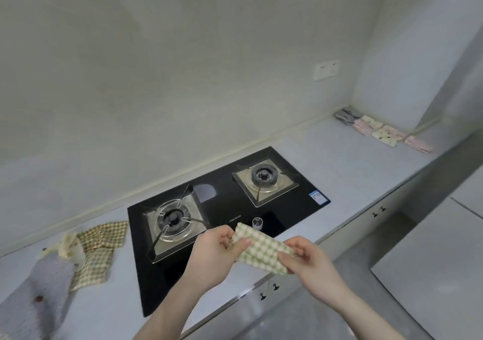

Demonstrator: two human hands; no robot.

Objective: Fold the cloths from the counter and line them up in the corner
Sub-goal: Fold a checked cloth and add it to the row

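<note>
Head view, single frame. Green-checked cloth (262, 251) is held in the air above the near edge of the counter (339, 162), in front of the black gas hob (282, 209) and just near of its control knob (257, 222). It is already folded into a narrow band; long axis runs from far-left to near-right, sloping slightly down toward the right. Left hand (217, 251) pinches the far-left end, thumb on top and fingers curled under. Right hand (305, 257) pinches the near-right end the same way, fingers closed on the fabric. Both hands grasp the cloth; neither is free. Judgement: this is mid-fold, with one more fold across the long axis likely before it matches the finished pieces. The row of folded cloths (384, 130) lies in the far-right corner against the wall, well apart from the hands and up-right of the grip. The right hand is the nearer one to that row, so the carry would most naturally go right and away, with the open slot at the near end of the row. Unfolded work remaining at the left: a brown-checked cloth (99, 248), a pale yellow cloth (70, 245) partly on it, and a grey cloth (44, 290) nearest the camera.
</note>
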